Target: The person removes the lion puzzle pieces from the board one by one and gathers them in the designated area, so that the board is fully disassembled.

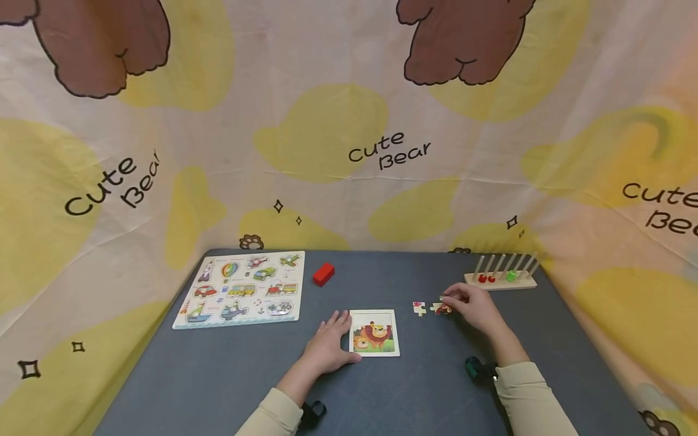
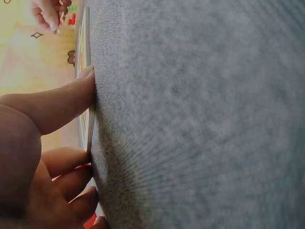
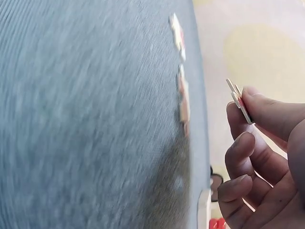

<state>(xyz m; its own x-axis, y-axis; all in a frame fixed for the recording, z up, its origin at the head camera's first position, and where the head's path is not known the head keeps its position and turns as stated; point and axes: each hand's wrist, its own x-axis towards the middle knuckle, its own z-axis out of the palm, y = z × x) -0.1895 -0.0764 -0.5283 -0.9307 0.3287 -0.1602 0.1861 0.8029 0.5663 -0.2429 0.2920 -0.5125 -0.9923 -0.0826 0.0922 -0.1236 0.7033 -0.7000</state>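
Note:
My left hand [image 1: 327,346] rests at the left side of a small white-framed lion puzzle board [image 1: 397,333]. Its thumb [image 2: 71,102] touches the board's near edge and its fingers lie along the left edge. Off to the right, my right hand [image 1: 473,306] is raised over the table and pinches a thin jigsaw puzzle piece [image 3: 242,106] between thumb and index finger. Below that hand lie loose puzzle pieces [image 1: 439,308], with another piece [image 1: 418,309] just left of them. The board's picture shows two lions, and a pale strip runs along its top.
A vehicle puzzle board [image 1: 218,318] lies at the back left of the dark table [image 1: 234,387]. Near it is a red block [image 1: 324,274]. A wooden peg stand [image 1: 501,283] with red and green beads stands at the back right. A patterned cloth [image 1: 327,212] hangs behind.

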